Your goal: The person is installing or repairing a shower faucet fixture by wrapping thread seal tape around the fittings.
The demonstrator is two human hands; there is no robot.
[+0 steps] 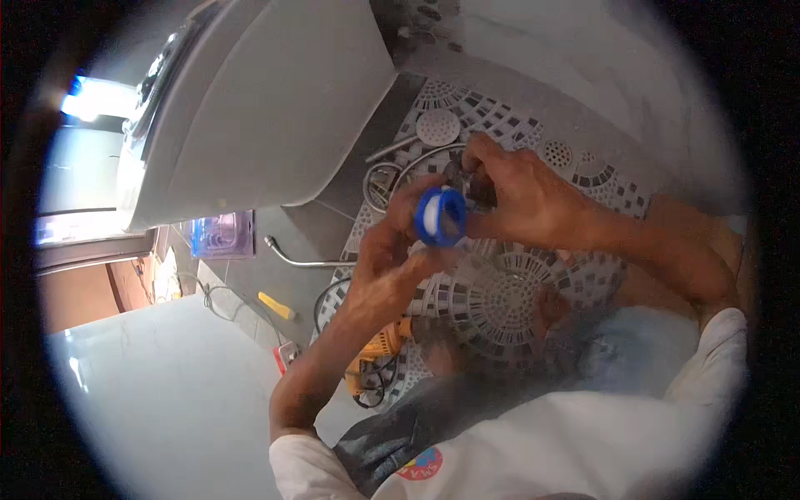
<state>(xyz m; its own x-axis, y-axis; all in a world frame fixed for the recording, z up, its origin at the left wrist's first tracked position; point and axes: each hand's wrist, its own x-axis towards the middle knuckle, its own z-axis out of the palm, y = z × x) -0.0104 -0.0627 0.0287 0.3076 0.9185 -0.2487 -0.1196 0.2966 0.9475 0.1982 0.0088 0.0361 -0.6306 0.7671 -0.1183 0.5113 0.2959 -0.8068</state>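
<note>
In front of me, my left hand [387,258] is closed around a blue spool of white thread seal tape [440,217]. The spool's open ring faces up toward me. My right hand [529,200] is close by on its right, fingers bent and pinched round a small dark metal fitting [458,169]. Fingers partly cover the fitting, so its exact kind is unclear. Whether tape runs from the spool to it cannot be made out. Both hands are over the patterned mosaic floor [475,292].
Beyond my hands lie a round shower head [437,127], a coiled metal hose [379,187] and a floor drain [557,153]. Left are a bent metal pipe [308,263], a yellow handle [276,306], a plastic package [223,234] and a yellow power drill [382,342]. A large white fixture [275,108] stands upper left.
</note>
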